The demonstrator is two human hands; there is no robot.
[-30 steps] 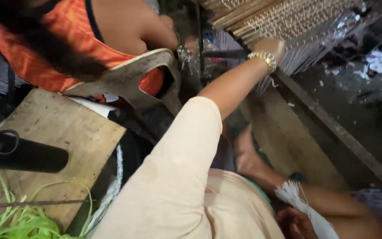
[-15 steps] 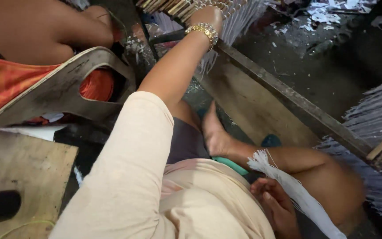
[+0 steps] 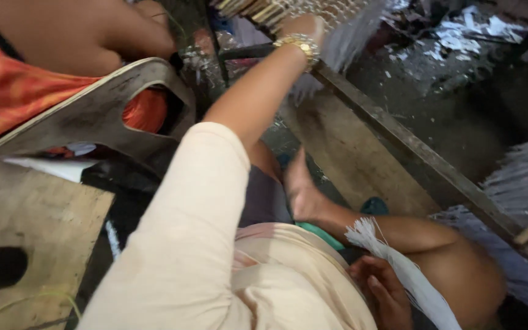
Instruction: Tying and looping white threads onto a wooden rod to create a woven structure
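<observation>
Far left of the dark wooden beam [image 3: 398, 146], a flat wooden board [image 3: 38, 226] lies low, and above it another person in an orange garment [image 3: 7, 85] sits against a grey plastic chair back [image 3: 93, 116]. Moving toward the beam, the left arm in its pale sleeve [image 3: 178, 244] stretches up, gold bracelet [image 3: 299, 44] at the wrist, and the left hand [image 3: 300, 25] presses against the woven mat of sticks [image 3: 294, 9] just above the beam's upper end; how far its fingers are closed I cannot tell. Below the beam, a bare foot [image 3: 300, 195] rests on the ground. Further right, under the beam's lower end, the right hand [image 3: 383, 293] curls loosely around a white bundle of fibres [image 3: 398, 269], whose frayed tip fans out just above the knuckles. More pale strands [image 3: 520, 183] hang at the right edge.
</observation>
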